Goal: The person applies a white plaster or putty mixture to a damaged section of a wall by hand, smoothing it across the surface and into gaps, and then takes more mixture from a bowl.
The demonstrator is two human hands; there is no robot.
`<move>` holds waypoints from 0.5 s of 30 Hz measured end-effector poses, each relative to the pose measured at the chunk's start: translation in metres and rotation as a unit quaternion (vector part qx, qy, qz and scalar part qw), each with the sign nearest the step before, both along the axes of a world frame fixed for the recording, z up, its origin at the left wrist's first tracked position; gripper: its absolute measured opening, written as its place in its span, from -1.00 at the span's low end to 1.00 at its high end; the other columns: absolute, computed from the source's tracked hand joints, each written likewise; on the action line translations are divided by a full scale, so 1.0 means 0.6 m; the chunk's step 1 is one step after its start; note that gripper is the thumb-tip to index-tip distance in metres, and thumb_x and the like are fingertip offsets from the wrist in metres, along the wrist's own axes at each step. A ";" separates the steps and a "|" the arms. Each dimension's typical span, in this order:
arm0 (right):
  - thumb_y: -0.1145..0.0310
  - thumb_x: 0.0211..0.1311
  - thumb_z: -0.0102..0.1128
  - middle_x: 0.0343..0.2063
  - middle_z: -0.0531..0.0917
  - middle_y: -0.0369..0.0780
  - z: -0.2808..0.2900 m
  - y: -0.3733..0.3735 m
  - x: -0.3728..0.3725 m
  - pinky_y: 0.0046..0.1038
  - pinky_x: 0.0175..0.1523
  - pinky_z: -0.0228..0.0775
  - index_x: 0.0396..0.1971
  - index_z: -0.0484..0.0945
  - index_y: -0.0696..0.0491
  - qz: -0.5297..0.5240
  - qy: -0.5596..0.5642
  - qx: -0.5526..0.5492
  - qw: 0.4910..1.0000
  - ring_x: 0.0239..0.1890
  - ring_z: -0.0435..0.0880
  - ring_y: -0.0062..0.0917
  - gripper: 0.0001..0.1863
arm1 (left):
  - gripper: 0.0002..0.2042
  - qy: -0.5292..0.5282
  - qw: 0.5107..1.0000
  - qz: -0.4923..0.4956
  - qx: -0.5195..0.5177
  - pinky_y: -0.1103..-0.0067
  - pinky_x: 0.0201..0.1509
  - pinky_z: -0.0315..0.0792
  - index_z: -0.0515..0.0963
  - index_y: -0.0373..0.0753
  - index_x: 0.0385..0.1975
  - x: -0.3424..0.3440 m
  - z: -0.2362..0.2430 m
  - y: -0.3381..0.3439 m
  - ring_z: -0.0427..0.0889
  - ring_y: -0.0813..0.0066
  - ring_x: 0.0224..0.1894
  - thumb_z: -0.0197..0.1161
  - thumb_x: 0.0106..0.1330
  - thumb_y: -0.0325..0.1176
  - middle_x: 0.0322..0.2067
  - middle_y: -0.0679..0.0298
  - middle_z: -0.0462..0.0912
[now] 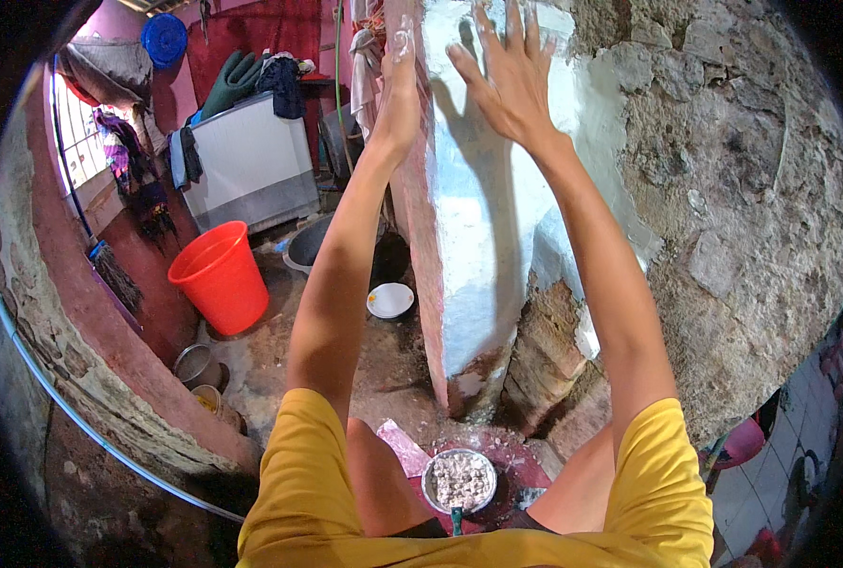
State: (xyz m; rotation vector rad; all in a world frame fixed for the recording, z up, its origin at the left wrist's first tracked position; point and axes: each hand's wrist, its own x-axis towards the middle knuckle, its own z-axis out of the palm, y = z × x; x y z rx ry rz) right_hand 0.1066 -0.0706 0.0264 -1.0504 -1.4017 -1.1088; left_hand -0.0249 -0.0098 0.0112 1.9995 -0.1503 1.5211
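Note:
My right hand (511, 80) has its fingers spread against the pale white-and-blue face of a wall end (478, 256). White smears mark its fingertips. Along the pink side edge of the same wall end is my left hand (400, 99), seen edge-on, fingers stretched upward and whitened at the tips. Neither hand holds a thing. Between my knees stands a round bowl (461, 480) with white, lumpy paste in it. A tool's green handle (457, 521) sticks out at the bowl's near rim; its other end is hidden.
Rough, bare masonry (725, 180) borders the pale face on the right. To the left stand a red bucket (221, 279), a dark basin (308, 244) and a white chest (251, 156) with clothes on top. A white lid-like dish (390, 301) lies on the floor. A blue pipe (90, 417) curves at lower left.

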 end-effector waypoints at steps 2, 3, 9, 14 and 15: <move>-0.10 0.17 -0.10 0.27 -0.03 0.13 0.025 -0.002 -0.002 0.01 0.33 -0.43 0.18 0.21 0.19 -0.030 0.000 -0.045 0.999 0.32 -0.17 0.03 -0.26 | -0.38 -0.002 1.000 0.009 0.013 0.53 0.39 -0.27 -0.14 -0.33 0.31 0.005 0.005 0.005 -0.15 0.35 0.36 -0.47 0.41 0.02 0.32 0.15 -0.11; -0.10 0.17 -0.10 0.27 -0.03 0.13 0.029 0.005 -0.002 0.02 0.33 -0.42 0.18 0.21 0.19 -0.019 0.003 -0.041 0.999 0.33 -0.17 0.03 -0.26 | -0.39 -0.003 1.000 0.007 0.017 0.53 0.39 -0.27 -0.14 -0.33 0.31 0.008 0.007 0.007 -0.15 0.35 0.36 -0.48 0.41 0.02 0.33 0.15 -0.12; -0.11 0.15 -0.08 0.27 -0.01 0.11 0.027 0.010 -0.016 0.13 0.29 -0.41 0.17 0.26 0.07 -0.017 -0.018 -0.013 1.000 0.34 -0.19 0.00 -0.31 | -0.36 0.001 1.000 0.029 -0.009 0.50 0.38 -0.24 -0.13 -0.28 0.31 0.011 0.011 0.002 -0.12 0.34 0.36 -0.48 0.39 0.08 0.32 0.15 -0.09; -0.05 0.15 -0.05 0.27 0.02 0.07 0.023 -0.015 -0.017 0.14 0.27 -0.36 0.08 0.39 0.04 -0.024 -0.042 -0.008 0.999 0.33 -0.14 -0.02 -0.40 | -0.34 0.009 0.999 0.019 -0.040 0.48 0.38 -0.24 -0.11 -0.25 0.31 0.003 0.014 -0.012 -0.12 0.33 0.36 -0.49 0.37 0.13 0.32 0.15 -0.08; -0.04 0.15 -0.04 0.26 0.03 0.07 0.026 -0.023 -0.018 0.15 0.27 -0.34 0.05 0.42 0.05 -0.023 -0.032 -0.011 0.999 0.33 -0.12 -0.02 -0.42 | -0.33 0.010 0.999 0.016 -0.046 0.48 0.38 -0.24 -0.11 -0.25 0.31 0.002 0.015 -0.015 -0.12 0.33 0.36 -0.49 0.36 0.13 0.32 0.15 -0.08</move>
